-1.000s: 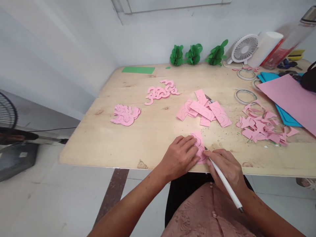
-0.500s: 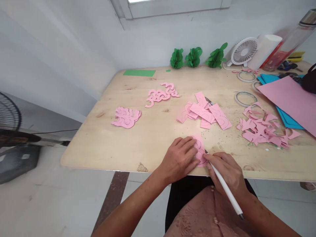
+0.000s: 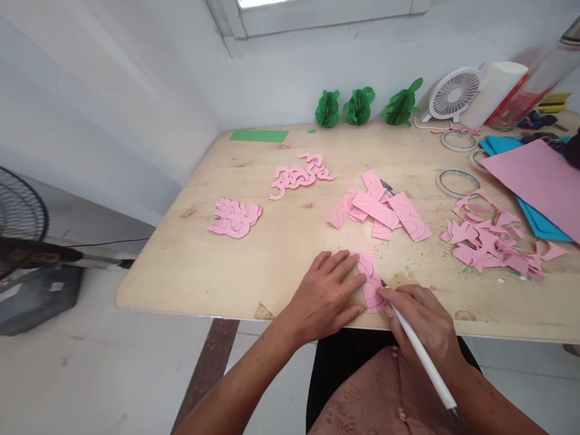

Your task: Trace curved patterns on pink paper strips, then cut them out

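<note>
A small pink paper strip (image 3: 372,290) with curved lines drawn on it lies near the table's front edge. My left hand (image 3: 328,291) rests flat with fingers spread, its fingertips pressing on the strip's left side. My right hand (image 3: 423,320) is closed around a long white pen-shaped tool (image 3: 423,356). Its dark tip is at the strip's right edge; whether it is a pen or a craft knife I cannot tell. Just beyond my hands is a loose pile of marked pink strips (image 3: 376,209), partly covering a dark, thin object.
Pink scraps (image 3: 492,238) are heaped on the right, near tape rolls (image 3: 457,183) and a pink sheet (image 3: 537,181) over blue ones. Curved pink cut-outs (image 3: 233,219) lie left. Green paper figures (image 3: 359,107) and a small white fan (image 3: 454,95) stand along the wall.
The view has shifted slightly, so the table contents appear a little farther right. Both hands keep their places at the strip, with the tool's tip still by its right edge.
</note>
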The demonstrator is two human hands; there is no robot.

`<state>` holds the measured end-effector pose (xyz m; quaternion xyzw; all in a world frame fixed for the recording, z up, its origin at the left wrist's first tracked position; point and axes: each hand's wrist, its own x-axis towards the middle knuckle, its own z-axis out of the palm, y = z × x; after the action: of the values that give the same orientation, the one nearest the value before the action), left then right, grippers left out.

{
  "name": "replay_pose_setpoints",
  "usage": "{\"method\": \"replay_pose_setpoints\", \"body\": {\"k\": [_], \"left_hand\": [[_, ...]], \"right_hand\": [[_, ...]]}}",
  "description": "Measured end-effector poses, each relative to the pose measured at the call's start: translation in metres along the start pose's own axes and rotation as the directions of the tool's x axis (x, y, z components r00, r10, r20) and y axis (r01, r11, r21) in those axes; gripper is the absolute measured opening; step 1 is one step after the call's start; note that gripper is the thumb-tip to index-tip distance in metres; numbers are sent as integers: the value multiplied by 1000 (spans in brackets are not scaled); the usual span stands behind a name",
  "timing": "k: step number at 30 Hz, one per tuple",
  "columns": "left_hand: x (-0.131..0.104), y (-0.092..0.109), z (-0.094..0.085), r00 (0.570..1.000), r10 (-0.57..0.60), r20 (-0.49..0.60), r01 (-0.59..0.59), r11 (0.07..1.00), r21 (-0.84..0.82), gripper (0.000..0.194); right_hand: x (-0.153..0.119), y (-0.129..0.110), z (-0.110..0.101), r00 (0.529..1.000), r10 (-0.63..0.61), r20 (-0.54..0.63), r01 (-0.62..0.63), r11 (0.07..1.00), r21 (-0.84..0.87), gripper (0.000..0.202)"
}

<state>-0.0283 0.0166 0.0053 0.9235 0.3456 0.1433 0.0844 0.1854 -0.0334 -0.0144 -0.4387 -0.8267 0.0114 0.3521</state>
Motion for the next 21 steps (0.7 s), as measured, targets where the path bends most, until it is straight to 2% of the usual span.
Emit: {"method": "replay_pose_setpoints", "body": {"k": [21], "left_hand": [[-2,-20,-4,993,111,33,-110,994,-19,39]], "right_hand": [[0,-2,0,1000,26,3,-26,999,37,37]]}}
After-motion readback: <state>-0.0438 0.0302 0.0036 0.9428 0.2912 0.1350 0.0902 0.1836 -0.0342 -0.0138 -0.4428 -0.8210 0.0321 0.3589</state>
